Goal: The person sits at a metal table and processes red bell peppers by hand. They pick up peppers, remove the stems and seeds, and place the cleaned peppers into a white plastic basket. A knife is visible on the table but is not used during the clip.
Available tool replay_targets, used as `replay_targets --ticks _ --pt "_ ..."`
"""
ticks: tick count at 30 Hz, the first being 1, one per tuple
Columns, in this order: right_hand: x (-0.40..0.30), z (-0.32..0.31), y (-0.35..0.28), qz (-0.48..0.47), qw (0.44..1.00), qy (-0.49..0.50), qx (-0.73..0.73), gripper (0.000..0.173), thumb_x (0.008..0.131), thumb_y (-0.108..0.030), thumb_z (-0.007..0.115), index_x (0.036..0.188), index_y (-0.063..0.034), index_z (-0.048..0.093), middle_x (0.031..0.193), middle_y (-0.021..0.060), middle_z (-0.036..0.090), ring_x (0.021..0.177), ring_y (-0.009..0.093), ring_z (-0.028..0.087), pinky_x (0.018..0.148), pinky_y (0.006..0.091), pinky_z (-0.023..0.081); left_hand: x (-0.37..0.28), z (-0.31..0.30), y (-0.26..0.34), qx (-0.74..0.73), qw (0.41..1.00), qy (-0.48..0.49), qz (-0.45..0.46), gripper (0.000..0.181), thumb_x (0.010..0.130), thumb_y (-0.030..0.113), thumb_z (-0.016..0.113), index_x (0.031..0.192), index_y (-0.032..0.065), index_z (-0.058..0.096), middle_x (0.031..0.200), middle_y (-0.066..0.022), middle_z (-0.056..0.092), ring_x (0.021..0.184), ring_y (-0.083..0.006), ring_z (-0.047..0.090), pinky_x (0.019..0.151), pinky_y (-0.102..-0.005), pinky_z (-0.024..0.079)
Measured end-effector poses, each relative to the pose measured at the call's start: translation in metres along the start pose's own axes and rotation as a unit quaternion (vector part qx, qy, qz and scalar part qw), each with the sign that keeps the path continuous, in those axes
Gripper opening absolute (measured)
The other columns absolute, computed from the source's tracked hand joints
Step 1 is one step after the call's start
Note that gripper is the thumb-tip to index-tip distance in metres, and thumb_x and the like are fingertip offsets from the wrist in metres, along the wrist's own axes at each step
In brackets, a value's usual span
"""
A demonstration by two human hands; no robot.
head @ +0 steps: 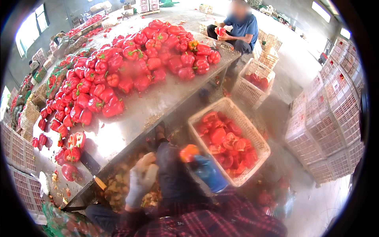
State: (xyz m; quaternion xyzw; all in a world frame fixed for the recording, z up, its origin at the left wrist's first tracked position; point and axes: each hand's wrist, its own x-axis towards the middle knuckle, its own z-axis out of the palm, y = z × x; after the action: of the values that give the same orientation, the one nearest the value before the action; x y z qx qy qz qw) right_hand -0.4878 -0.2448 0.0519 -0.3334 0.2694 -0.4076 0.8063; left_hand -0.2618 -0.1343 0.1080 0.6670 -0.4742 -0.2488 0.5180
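My left hand (pixel 142 175), in a whitish glove, hovers over my lap beside the metal table's edge. Its thumb stands apart from its loosely bent fingers, and I see nothing in it. Motion blurs my right hand (pixel 207 170), which looks blue-gloved and has an orange-red bell pepper piece (pixel 189 153) at its fingers. Right beside that hand is a pale plastic crate (pixel 264 141) of cut red peppers (pixel 228 140). A knife with a yellowish handle (pixel 100 182) lies at the table's edge. Near it are a whole red pepper (pixel 70 171) and a cut-open pepper (pixel 76 139).
Red bell peppers (pixel 139 68) are heaped across the metal table (pixel 139 114). A person (pixel 244 29) sits at its far end holding a pepper. Another crate (pixel 251 89) stands beyond mine. Stacked crates (pixel 325 112) rise at right. Scraps (pixel 118 189) lie beneath the table edge; a green net sack (pixel 68 220) sits lower left.
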Motion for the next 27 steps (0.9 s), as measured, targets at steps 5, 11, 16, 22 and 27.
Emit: replay_targets --ticks 5,11,16,22,27 --pt "0.057 -0.167 0.043 0.118 0.942 0.074 0.304 0.028 0.097 -0.015 0.063 0.120 0.0001 0.065 0.113 0.0098 0.071 0.104 0.023 0.068 0.091 0.0348 0.057 -0.015 -0.040 -0.064 -0.027 0.991 0.043 -0.121 0.031 0.095 0.009 0.062 0.123 -0.0045 0.064 0.115 -0.0126 0.069 0.105 -0.0192 0.064 0.086 -0.0328 0.053" --pt "0.254 -0.137 -0.148 -0.097 0.921 -0.064 0.373 0.029 0.100 -0.023 0.064 0.121 -0.0029 0.061 0.117 0.0123 0.067 0.108 0.025 0.064 0.100 0.0405 0.055 -0.042 -0.047 -0.068 -0.156 0.929 0.052 -0.332 0.031 0.098 0.018 0.063 0.122 -0.0020 0.064 0.102 -0.0061 0.069 0.086 -0.0119 0.063 0.073 -0.0269 0.052" --pt "0.317 -0.065 -0.179 -0.132 0.970 -0.024 0.205 0.020 0.098 -0.023 0.066 0.109 -0.0056 0.065 0.101 0.0104 0.070 0.100 0.027 0.067 0.096 0.0441 0.057 -0.054 -0.016 -0.099 -0.169 0.944 0.073 -0.273 0.028 0.098 0.011 0.063 0.123 -0.0031 0.063 0.096 -0.0013 0.065 0.078 -0.0067 0.058 0.065 -0.0226 0.048" --pt "0.238 -0.003 -0.008 0.124 0.966 -0.105 0.201 0.033 0.100 -0.027 0.060 0.124 -0.0048 0.064 0.120 0.0109 0.069 0.115 0.025 0.063 0.105 0.0413 0.050 -0.058 -0.012 -0.119 0.060 0.984 -0.034 -0.162 0.034 0.095 0.020 0.063 0.121 -0.0016 0.067 0.090 -0.0114 0.074 0.082 -0.0155 0.071 0.076 -0.0313 0.055" --pt "0.207 0.061 0.069 0.221 0.923 -0.111 0.294 0.036 0.103 -0.021 0.053 0.134 -0.0037 0.060 0.134 0.0174 0.063 0.126 0.030 0.059 0.112 0.0453 0.045 -0.018 -0.041 -0.130 0.198 0.962 -0.057 -0.178 0.036 0.095 0.028 0.063 0.125 0.0087 0.065 0.107 -0.0194 0.071 0.093 -0.0351 0.070 0.081 -0.0440 0.055"
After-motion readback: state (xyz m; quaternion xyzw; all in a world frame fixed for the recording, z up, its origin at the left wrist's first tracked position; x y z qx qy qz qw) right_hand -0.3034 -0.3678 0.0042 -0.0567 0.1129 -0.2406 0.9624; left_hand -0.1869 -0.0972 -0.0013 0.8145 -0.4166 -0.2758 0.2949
